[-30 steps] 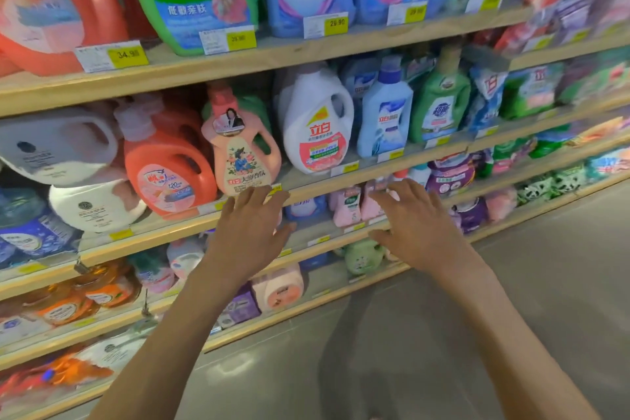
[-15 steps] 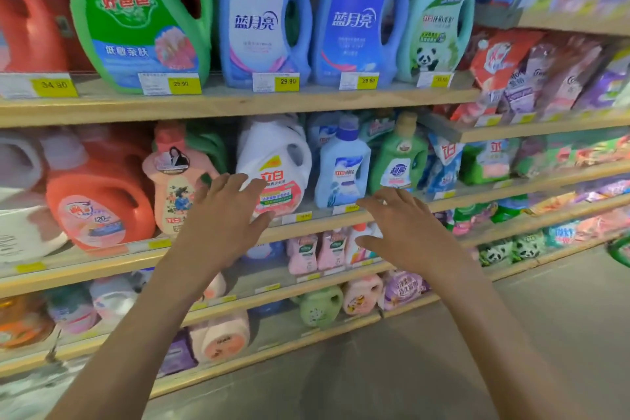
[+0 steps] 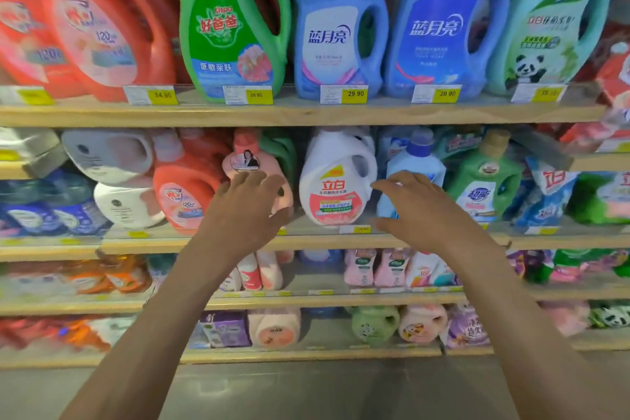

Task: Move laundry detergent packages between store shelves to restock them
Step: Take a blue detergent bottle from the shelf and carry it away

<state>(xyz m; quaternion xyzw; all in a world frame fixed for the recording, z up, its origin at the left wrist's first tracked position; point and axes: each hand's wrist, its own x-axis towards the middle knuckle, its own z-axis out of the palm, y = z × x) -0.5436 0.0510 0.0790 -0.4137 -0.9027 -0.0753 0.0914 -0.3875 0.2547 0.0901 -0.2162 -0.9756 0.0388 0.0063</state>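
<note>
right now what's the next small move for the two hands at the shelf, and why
Probably bring both hands in onto the white jug: the left hand and right hand are open, holding nothing, one on either side of it, and nothing stands in front of it.

Detergent jug (image 3: 335, 187) on shelf (image 3: 317, 243), between left hand (image 3: 246, 211) and right hand (image 3: 421, 213)

Wooden shelves (image 3: 306, 114) carry detergent jugs (image 3: 337, 177), price tags (image 3: 354, 94).
</note>
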